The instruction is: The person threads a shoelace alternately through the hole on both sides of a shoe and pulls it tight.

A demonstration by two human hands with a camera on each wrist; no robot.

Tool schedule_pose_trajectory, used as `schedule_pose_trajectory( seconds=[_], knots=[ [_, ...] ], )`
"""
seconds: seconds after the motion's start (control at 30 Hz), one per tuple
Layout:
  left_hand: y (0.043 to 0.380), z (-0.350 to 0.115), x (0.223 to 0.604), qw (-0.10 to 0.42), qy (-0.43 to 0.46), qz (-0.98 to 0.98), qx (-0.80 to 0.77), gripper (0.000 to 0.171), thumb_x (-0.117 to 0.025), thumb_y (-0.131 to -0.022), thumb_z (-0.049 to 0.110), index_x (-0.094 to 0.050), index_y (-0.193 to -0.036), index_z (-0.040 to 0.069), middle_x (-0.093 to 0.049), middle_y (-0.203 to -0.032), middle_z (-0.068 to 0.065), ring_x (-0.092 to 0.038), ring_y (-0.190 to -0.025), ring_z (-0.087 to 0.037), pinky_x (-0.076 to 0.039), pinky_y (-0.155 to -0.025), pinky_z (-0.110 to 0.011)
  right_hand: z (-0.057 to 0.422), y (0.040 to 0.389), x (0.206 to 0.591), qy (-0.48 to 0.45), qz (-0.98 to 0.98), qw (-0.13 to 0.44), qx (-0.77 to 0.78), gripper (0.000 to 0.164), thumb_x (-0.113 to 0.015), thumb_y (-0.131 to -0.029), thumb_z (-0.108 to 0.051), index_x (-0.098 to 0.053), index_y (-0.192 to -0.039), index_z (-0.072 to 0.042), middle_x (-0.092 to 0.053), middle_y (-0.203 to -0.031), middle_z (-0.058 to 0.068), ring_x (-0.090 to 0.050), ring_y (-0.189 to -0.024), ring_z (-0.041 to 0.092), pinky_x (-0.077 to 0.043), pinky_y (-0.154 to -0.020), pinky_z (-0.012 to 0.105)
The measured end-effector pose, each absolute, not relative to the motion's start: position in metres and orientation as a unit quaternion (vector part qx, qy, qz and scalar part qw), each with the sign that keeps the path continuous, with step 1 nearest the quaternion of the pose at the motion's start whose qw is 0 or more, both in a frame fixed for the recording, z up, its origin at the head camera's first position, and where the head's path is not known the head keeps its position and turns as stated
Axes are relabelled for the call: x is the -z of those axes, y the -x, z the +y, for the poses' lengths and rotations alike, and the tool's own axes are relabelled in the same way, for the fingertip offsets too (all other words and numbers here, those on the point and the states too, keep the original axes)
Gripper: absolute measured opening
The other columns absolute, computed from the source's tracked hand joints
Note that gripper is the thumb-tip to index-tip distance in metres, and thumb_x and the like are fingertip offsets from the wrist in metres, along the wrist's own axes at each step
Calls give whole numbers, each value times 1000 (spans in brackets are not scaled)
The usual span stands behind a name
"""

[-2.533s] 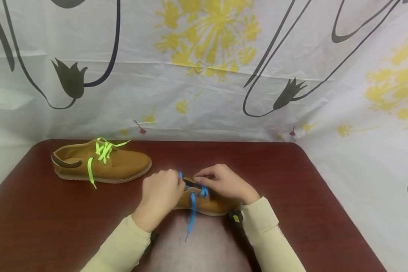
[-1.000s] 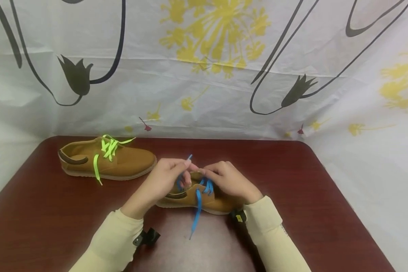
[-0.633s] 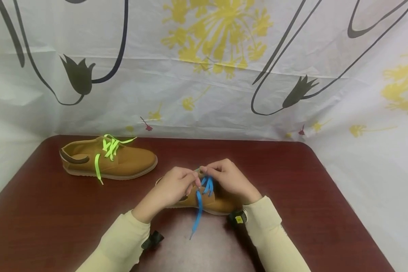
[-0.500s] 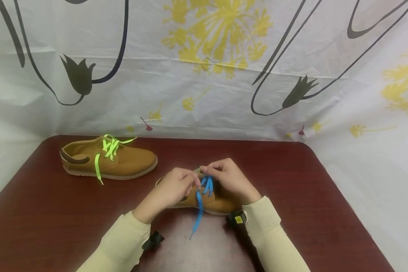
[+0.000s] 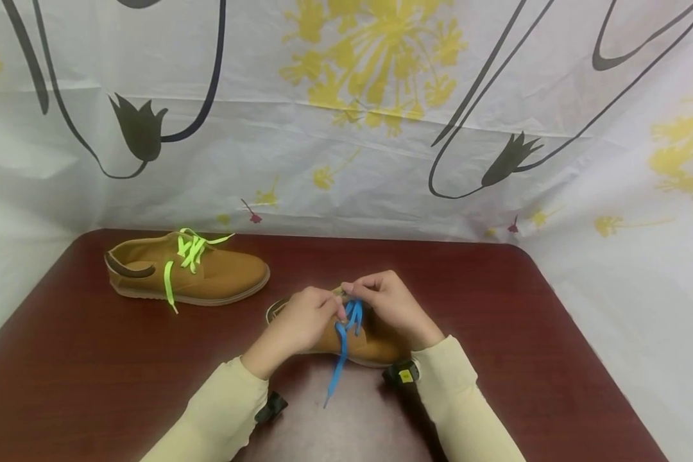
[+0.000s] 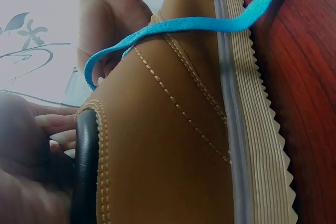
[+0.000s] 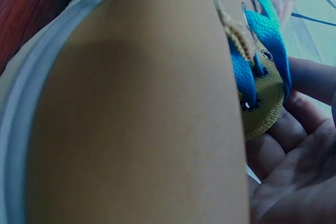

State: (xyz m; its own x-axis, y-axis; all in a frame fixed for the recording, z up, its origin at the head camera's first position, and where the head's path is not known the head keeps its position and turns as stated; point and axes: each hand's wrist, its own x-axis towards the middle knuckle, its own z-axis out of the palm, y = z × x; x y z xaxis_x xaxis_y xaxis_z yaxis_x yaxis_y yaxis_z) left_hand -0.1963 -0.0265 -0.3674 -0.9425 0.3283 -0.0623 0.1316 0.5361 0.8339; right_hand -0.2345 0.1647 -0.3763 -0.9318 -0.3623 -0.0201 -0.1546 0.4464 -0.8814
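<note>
A tan shoe (image 5: 372, 348) with a blue shoelace (image 5: 339, 369) lies sole down on the table, toe to the right. My left hand (image 5: 305, 321) is over its opening, thumb and fingertips pinched together by the lacing; the blue lace end it held a second ago is hidden in them. My right hand (image 5: 391, 307) pinches the far eyelet flap (image 7: 265, 98) between thumb and fingers; in the right wrist view its lining shows with blue lace through the lower holes. One loose lace end hangs over the near side of the shoe, down towards the tabletop.
Another tan shoe (image 5: 233, 276) with yellow-green laces (image 5: 190, 250) stands at the back left of the dark red table (image 5: 468, 282). A white sheet (image 5: 254, 154) with flower prints hangs behind and at the sides. Small black devices (image 5: 401, 372) are strapped at both wrists.
The left hand brought the raised blue lace end down to the far flap, out of sight, then edged slightly right. The right hand has stayed at the flap. The head view has shifted a little.
</note>
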Motion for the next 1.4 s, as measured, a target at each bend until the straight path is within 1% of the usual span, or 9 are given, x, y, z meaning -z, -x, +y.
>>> schedule_pose_trajectory(
  seconds=[0.37,0.47,0.53,0.6,0.7,0.8,1.0,1.2,1.4],
  knots=[
    [199,-24,369,100,-126,879,-449,40,-42,-105,16,-74,-82,10,-64,-73,-1,-36,-55,-15,-32,-53,-27,166,236,380,147,837,111,516,28,-66,-99,-35,-82,-88,-14,-77,-83,2,-49,-68,11,-37,-63,22],
    [199,-23,370,92,-127,883,-442,40,-42,-105,16,-74,-81,11,-68,-77,0,-39,-56,-14,-36,-56,-28,166,236,381,132,831,121,527,43,-65,-98,-42,-75,-74,-8,-63,-65,-3,-48,-68,12,-38,-65,23],
    [199,-22,370,90,-125,885,-439,40,-43,-105,16,-74,-80,12,-70,-80,0,-40,-57,-14,-38,-57,-28,167,237,383,123,829,130,530,45,-65,-98,-44,-73,-74,-6,-57,-63,-5,-50,-70,12,-39,-68,24],
    [199,-22,371,87,-125,887,-436,39,-43,-104,16,-73,-80,12,-71,-82,0,-40,-56,-14,-39,-57,-27,169,238,384,114,825,142,535,42,-65,-98,-41,-75,-78,-5,-59,-66,-6,-54,-74,11,-42,-71,23],
    [199,-22,373,87,-123,887,-437,38,-43,-104,18,-74,-82,13,-71,-81,1,-37,-52,-13,-36,-53,-27,171,239,385,119,814,163,545,26,-66,-99,-30,-80,-98,-9,-76,-91,-1,-66,-94,13,-50,-87,27],
    [199,-22,374,85,-120,887,-437,37,-44,-104,19,-76,-85,14,-67,-73,1,-34,-48,-12,-32,-48,-26,172,240,385,119,802,182,557,23,-66,-99,-24,-79,-105,-6,-78,-104,4,-68,-105,17,-51,-97,31],
    [196,-23,374,82,-112,886,-442,35,-47,-104,24,-78,-93,14,-54,-60,1,-31,-42,-12,-27,-43,-25,172,241,385,113,794,186,568,25,-68,-98,-23,-78,-105,-2,-78,-101,1,-68,-105,16,-51,-96,30],
    [195,-27,370,76,-112,882,-451,38,-57,-102,30,-68,-69,13,-36,-50,5,-30,-44,-11,-25,-45,-24,170,242,389,80,796,166,577,28,-70,-96,-31,-78,-99,-4,-75,-91,-6,-64,-100,13,-50,-91,27],
    [192,-33,362,66,-103,888,-444,22,-60,-101,21,-76,-88,11,-55,-56,3,-49,-45,-11,-37,-45,-25,167,242,388,57,776,154,609,30,-66,-99,-32,-74,-101,-3,-74,-79,-6,-69,-89,10,-55,-85,25]
  ],
)
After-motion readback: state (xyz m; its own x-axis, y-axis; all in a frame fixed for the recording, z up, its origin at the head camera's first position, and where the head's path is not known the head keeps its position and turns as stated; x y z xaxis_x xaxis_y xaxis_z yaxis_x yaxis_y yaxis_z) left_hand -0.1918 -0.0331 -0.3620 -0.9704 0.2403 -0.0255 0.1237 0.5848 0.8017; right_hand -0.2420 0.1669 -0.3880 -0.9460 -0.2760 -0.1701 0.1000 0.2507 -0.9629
